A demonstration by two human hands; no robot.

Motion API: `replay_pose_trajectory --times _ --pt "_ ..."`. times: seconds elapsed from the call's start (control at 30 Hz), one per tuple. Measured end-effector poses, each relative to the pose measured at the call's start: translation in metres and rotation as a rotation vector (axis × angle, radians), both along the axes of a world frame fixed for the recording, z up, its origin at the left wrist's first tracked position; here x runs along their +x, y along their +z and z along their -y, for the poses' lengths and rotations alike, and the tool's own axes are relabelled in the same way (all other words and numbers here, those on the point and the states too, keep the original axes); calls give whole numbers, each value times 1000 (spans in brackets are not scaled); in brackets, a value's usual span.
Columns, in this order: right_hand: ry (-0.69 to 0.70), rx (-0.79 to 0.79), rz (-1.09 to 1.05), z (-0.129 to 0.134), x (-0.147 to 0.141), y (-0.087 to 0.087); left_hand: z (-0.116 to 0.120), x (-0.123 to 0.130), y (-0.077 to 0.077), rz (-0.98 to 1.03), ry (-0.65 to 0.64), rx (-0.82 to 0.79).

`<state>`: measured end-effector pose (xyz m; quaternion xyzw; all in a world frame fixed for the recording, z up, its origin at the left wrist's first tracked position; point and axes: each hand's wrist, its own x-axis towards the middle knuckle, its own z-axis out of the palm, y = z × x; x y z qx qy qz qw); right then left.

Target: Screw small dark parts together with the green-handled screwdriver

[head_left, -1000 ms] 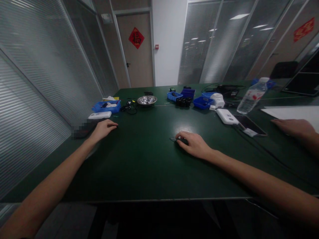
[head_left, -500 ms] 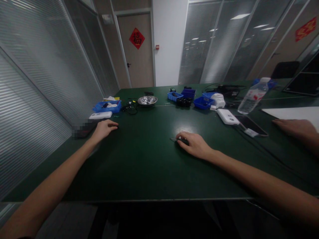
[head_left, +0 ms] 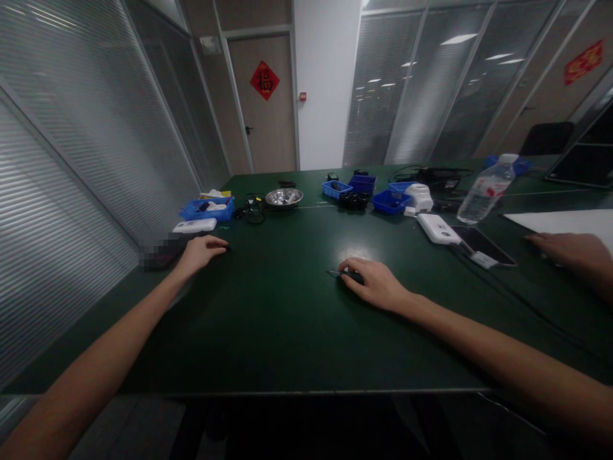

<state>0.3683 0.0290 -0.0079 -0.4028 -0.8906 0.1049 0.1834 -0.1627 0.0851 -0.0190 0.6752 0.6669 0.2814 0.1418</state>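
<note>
Glass-partitioned room; dark green worktop (head_left: pixel 268 338) with a straight near edge.

Dark-handled tool (head_left: pixel 353 277), slender metal tip: lay right of centre, between the near and far edges, tip toward the left edge. Right hand (head_left: pixel 374 282): fingers curled round the handle. Left hand (head_left: pixel 198 252): rested toward the left edge, fingers bunched beside a small dark piece (head_left: pixel 228 248); whether that was pinched could not be told.

Stage, as judged: tool held low, applied to nothing visible; moving it would have called for a firm grip and a slight lift.

Containers, toward the far edge: medium-blue basket (head_left: pixel 188 211), at the left, held white and yellow articles; round metal bowl (head_left: pixel 282 205), next rightward, held small pale items, too blurred to identify; light-blue basket (head_left: pixel 335 193), right of the bowl, held something dark; deep-blue bin (head_left: pixel 363 185), just beside it, contents unclear; blue tray (head_left: pixel 390 209), farther right, contents dark and indistinct. Clear plastic bottle (head_left: pixel 483 195), toward the right edge: apparently held water.
</note>
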Motion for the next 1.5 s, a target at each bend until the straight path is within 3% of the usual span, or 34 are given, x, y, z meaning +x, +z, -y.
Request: replay_pose_trajectory --times 0.27,0.47,0.67,0.93,1.13,1.5 --pt "7 -4 -6 -1 0 1 2 12 -6 -7 24 74" --pt "7 15 -4 1 -1 1 -4 8 -20 151 -12 97" --pt "11 16 1 1 0 2 -4 12 -24 187 -96 117" --pt "8 15 2 1 0 1 4 33 -20 -55 -32 199" --pt "14 24 4 -1 2 -3 4 27 -17 -201 -12 194" --pt "16 22 -4 0 1 -2 -10 9 -40 -451 -138 149"
